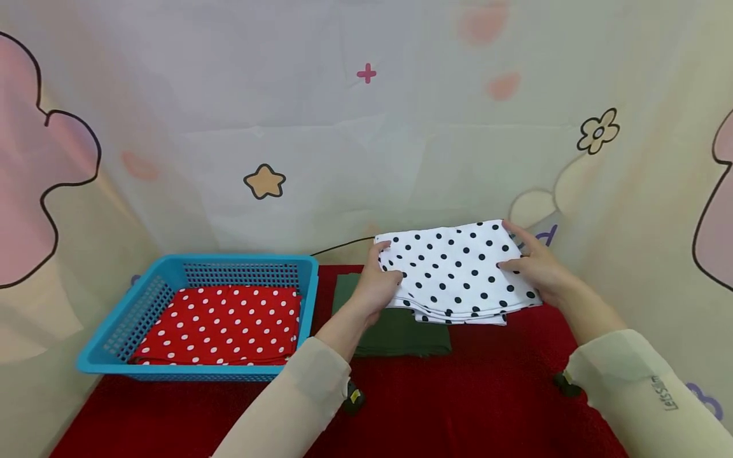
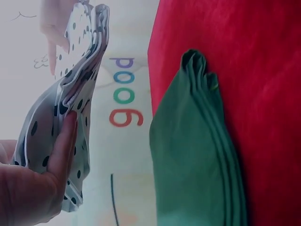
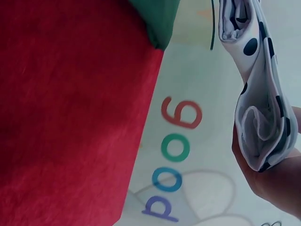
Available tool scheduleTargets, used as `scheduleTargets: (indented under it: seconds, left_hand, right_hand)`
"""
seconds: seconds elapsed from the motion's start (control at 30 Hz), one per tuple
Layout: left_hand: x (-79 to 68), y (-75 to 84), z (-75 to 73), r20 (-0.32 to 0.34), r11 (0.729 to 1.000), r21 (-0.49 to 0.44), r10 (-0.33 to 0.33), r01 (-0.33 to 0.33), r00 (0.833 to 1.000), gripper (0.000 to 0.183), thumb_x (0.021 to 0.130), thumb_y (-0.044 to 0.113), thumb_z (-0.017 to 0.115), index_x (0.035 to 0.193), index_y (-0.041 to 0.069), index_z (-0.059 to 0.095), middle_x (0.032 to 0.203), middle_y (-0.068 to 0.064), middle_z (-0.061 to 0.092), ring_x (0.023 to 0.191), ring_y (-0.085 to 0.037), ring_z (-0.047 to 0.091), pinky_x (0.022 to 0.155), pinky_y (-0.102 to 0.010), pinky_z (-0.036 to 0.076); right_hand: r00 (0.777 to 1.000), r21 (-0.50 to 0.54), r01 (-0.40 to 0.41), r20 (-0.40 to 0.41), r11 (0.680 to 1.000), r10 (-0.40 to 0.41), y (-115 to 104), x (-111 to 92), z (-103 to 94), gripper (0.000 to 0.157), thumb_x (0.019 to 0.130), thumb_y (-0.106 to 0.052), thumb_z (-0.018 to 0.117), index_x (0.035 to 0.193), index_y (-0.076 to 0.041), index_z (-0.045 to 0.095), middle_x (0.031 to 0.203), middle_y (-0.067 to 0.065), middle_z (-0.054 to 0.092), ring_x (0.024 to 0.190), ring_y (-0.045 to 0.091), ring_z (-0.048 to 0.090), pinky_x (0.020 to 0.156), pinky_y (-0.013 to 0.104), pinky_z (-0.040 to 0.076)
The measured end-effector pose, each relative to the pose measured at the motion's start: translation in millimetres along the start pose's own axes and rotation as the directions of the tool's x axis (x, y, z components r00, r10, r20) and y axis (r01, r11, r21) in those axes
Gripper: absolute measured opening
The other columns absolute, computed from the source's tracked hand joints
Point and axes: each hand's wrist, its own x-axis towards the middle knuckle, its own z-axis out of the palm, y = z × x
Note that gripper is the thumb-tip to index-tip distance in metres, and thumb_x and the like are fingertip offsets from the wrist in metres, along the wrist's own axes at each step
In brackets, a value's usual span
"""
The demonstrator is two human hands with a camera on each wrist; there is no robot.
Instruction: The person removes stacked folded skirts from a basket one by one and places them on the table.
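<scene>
A folded white cloth with black dots is held up between both hands, above the table. My left hand grips its left end, thumb on the upper face. At the right end, my right hand pinches the cloth with the thumb on top and fingers around the edge. Stacked layers show along the cloth's side in the left wrist view, and a rolled-in fold at its end in the right wrist view. Below it a folded green cloth lies on the table, partly hidden by the white cloth and left hand.
To the left stands a blue plastic basket with a folded red, white-dotted cloth inside. A red cover lies over the table. Behind it hangs a pale printed curtain with drawn shapes, close to the table's back edge.
</scene>
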Motion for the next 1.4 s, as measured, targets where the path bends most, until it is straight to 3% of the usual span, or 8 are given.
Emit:
scheduleTargets:
  seconds: [0.27, 0.5, 0.7, 0.9, 0.97, 1.03, 1.13, 1.4]
  left_hand:
    - [5.3, -15.2, 31.8, 0.009, 0.999, -0.054, 0.002, -0.001, 1.000, 0.072, 0.091, -0.007, 0.052, 0.155, 0.022, 0.038, 0.146, -0.014, 0.048, 0.101, -0.021, 0.056, 0.069, -0.022, 0.046]
    - [7.1, -26.1, 55.5, 0.013, 0.993, -0.114, 0.005, -0.003, 1.000, 0.071, 0.088, -0.011, 0.048, 0.151, 0.022, 0.045, 0.127, -0.012, 0.056, 0.097, -0.019, 0.058, 0.066, -0.022, 0.048]
    - [7.0, -38.3, 78.4, 0.004, 0.987, -0.158, -0.023, 0.023, 1.000, 0.072, 0.081, -0.015, 0.045, 0.141, 0.022, 0.059, 0.108, -0.010, 0.060, 0.079, -0.016, 0.056, 0.057, -0.021, 0.042]
    - [9.2, -45.6, 97.1, 0.010, 0.987, -0.156, -0.047, 0.048, 0.999, 0.066, 0.080, -0.015, 0.044, 0.132, 0.019, 0.066, 0.104, -0.011, 0.063, 0.071, -0.014, 0.053, 0.056, -0.021, 0.039]
    - [10.4, -46.7, 102.9, 0.020, 0.986, -0.156, -0.052, 0.055, 0.998, 0.063, 0.080, -0.013, 0.046, 0.130, 0.019, 0.067, 0.106, -0.010, 0.063, 0.069, -0.014, 0.051, 0.056, -0.022, 0.038]
    - [11.2, -47.9, 108.5, 0.039, 0.985, -0.159, -0.057, 0.062, 0.998, 0.061, 0.080, -0.013, 0.048, 0.128, 0.019, 0.068, 0.110, -0.009, 0.062, 0.068, -0.014, 0.048, 0.055, -0.022, 0.036]
    - [10.9, -50.3, 116.4, 0.073, 0.981, -0.167, -0.087, 0.098, 0.993, 0.061, 0.080, -0.013, 0.049, 0.127, 0.020, 0.069, 0.114, -0.010, 0.061, 0.065, -0.015, 0.042, 0.053, -0.022, 0.031]
    - [7.2, -61.8, 137.2, 0.101, 0.967, -0.209, -0.126, 0.145, 0.987, 0.065, 0.077, -0.016, 0.043, 0.125, 0.019, 0.070, 0.108, -0.011, 0.063, 0.068, -0.015, 0.048, 0.051, -0.020, 0.032]
  right_hand:
    - [0.999, 0.016, -0.017, 0.048, 1.000, 0.017, 28.7, -1.0, -23.8, 0.095, 0.099, 0.001, 0.053, 0.167, -0.035, -0.003, 0.155, 0.036, 0.030, 0.087, 0.016, 0.074, 0.077, 0.039, 0.064]
    - [0.999, -0.013, -0.038, 0.032, 0.999, 0.039, 47.4, 1.0, -39.9, 0.094, 0.099, 0.000, 0.055, 0.167, -0.037, 0.001, 0.139, 0.032, 0.046, 0.083, 0.017, 0.075, 0.074, 0.040, 0.064]
    - [0.998, -0.040, -0.069, 0.010, 0.997, 0.070, 64.1, 0.4, -56.1, 0.094, 0.099, 0.000, 0.054, 0.166, -0.037, 0.000, 0.150, 0.038, 0.032, 0.080, 0.017, 0.074, 0.073, 0.038, 0.064]
    - [0.998, -0.073, -0.070, -0.008, 0.995, 0.070, 77.6, 3.9, -67.3, 0.095, 0.097, 0.001, 0.056, 0.167, -0.033, 0.002, 0.109, 0.012, 0.066, 0.079, 0.018, 0.075, 0.072, 0.040, 0.064]
    - [0.998, -0.090, -0.063, -0.017, 0.994, 0.062, 82.8, 5.3, -71.0, 0.095, 0.096, 0.001, 0.055, 0.167, -0.032, 0.001, 0.110, 0.013, 0.065, 0.078, 0.017, 0.074, 0.071, 0.039, 0.064]
    - [0.998, -0.102, -0.068, -0.025, 0.992, 0.066, 88.1, 6.3, -74.5, 0.094, 0.096, 0.002, 0.054, 0.167, -0.031, 0.001, 0.119, 0.027, 0.059, 0.078, 0.017, 0.074, 0.071, 0.039, 0.064]
    - [0.996, -0.124, -0.086, -0.029, 0.989, 0.083, 95.9, 7.0, -79.2, 0.094, 0.097, 0.003, 0.053, 0.167, -0.029, -0.002, 0.139, 0.042, 0.038, 0.080, 0.018, 0.073, 0.071, 0.040, 0.064]
    - [0.990, -0.180, -0.135, -0.051, 0.974, 0.128, 113.8, 5.6, -87.8, 0.094, 0.095, 0.003, 0.053, 0.166, -0.025, -0.002, 0.151, 0.046, 0.018, 0.084, 0.022, 0.069, 0.072, 0.040, 0.063]
